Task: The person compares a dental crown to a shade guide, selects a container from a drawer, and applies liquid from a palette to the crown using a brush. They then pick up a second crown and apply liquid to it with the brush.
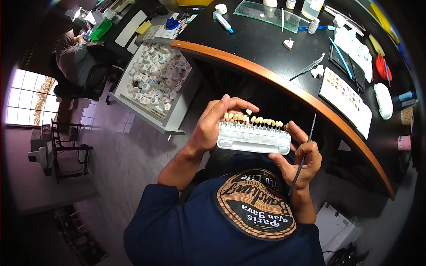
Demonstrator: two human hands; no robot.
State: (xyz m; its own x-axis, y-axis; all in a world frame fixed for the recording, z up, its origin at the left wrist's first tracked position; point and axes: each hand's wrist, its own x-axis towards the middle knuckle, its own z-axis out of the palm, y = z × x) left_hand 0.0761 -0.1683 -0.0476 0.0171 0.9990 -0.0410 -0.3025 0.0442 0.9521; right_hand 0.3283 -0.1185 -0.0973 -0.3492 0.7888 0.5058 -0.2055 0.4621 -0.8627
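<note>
The shade guide (254, 141) was gripped by left fingers (241, 104) and, with a brush (312, 130) at its three o'clock, right fingers (299, 132), seemingly for steadiness.

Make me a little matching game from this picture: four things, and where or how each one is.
1. Tooth-sample holder
2. Thin dark stick
3. Drawer
4. Syringe

A. Lying on the black desk
B. Held by left hand and right hand
C. Open, holding many small jars
D. In the right hand only

Pairs: 1-B; 2-D; 3-C; 4-A
</note>
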